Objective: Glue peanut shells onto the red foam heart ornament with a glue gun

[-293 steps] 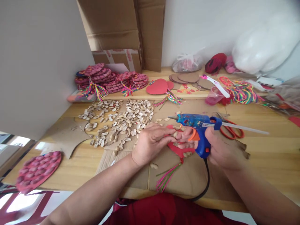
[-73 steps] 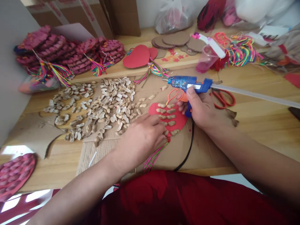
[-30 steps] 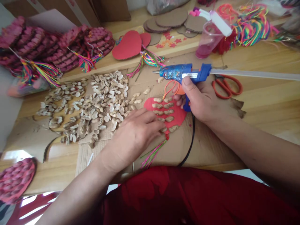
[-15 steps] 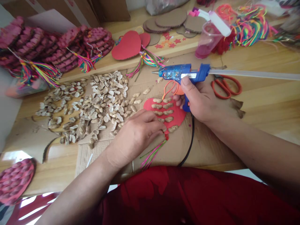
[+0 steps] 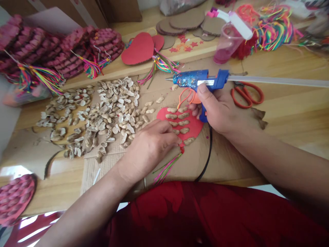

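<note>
A red paper heart with several peanut shells glued on it lies on a cardboard sheet in front of me. My left hand rests palm down on the heart's lower left, fingers curled together and pressing at its tip. A multicoloured tassel hangs from that tip. My right hand grips a blue hot glue gun just above the heart, nozzle pointing left, a clear glue stick jutting out its back. Its black cord runs toward me.
A pile of peanut shells spreads left of the heart. Stacks of pink finished hearts sit far left, one more at the near left edge. Red scissors, a pink cup, plain red hearts, cardboard discs and coloured cords lie behind.
Over ten seconds the heart went from held up between both hands to lying on the cardboard with more shells on it. In the last second both hands barely move.
</note>
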`<state>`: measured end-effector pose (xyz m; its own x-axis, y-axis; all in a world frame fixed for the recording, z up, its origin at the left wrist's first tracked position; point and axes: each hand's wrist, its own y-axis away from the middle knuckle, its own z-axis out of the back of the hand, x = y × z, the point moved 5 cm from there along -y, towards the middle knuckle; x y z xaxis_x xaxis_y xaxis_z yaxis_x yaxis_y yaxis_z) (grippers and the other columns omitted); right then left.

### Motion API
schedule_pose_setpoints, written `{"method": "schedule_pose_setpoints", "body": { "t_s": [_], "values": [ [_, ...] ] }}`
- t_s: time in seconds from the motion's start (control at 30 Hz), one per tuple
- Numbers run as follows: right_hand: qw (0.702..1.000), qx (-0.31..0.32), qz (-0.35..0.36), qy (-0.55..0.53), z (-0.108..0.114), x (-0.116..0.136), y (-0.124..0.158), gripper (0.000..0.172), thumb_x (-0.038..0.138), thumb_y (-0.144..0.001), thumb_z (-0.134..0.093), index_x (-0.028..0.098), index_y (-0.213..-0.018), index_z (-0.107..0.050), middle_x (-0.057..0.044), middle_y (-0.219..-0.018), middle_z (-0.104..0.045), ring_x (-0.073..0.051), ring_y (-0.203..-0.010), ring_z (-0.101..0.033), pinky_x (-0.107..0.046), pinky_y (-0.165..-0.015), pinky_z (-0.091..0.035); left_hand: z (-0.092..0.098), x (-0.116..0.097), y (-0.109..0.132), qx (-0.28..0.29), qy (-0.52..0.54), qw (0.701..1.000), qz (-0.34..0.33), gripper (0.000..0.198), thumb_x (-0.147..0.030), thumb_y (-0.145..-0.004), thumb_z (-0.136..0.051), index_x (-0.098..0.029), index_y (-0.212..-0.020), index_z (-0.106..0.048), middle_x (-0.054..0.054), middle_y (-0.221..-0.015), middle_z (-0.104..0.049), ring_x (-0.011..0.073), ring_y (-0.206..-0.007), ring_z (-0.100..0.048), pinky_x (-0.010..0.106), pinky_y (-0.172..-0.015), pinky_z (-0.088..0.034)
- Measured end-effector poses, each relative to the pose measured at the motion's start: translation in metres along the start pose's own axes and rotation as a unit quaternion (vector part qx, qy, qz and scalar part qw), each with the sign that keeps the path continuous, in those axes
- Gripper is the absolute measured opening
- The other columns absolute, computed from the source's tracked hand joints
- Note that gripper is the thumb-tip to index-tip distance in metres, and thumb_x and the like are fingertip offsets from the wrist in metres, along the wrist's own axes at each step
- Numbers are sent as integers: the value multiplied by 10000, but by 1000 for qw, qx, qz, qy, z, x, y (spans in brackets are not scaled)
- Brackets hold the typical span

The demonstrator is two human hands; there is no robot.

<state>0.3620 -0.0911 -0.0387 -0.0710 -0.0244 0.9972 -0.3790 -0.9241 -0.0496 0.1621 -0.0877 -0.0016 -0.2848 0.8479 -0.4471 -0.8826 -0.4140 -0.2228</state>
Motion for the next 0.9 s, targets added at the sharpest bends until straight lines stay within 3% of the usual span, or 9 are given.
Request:
{"method": "schedule_pose_setpoints", "body": {
  "t_s": [0.23,0.53,0.9],
  "values": [
    [1000,3,6,-9,0,-3,-4,600,850,-822,-610,259,-765,-701,9,-677,-693,-118,-533,-617,-302,-510,-496,-3,4,-1,-6,9,1000,9,153,-180,-991,-647,-224,-938,-783,32,-909,-658,159,-863,-617,290,-787,-469],
    [1000,16,12,-3,2,-13,-9,598,804,-913,-557,224,-807,-655,-30,-737,-711,-150,-583,-658,-293,-499,-495,-4,11,-1,-20,13,1000,11,101,-219,-959,-712,-241,-931,-807,17,-886,-676,146,-857,-639,274,-802,-478],
    [999,30,25,-3,1,-12,-13,571,799,-912,-566,255,-803,-699,-45,-722,-688,-174,-578,-665,-341,-520,-532,-6,14,0,-53,37,998,11,59,-195,-916,-759,-200,-928,-817,32,-893,-703,142,-850,-663,268,-822,-528]
  ]
}}
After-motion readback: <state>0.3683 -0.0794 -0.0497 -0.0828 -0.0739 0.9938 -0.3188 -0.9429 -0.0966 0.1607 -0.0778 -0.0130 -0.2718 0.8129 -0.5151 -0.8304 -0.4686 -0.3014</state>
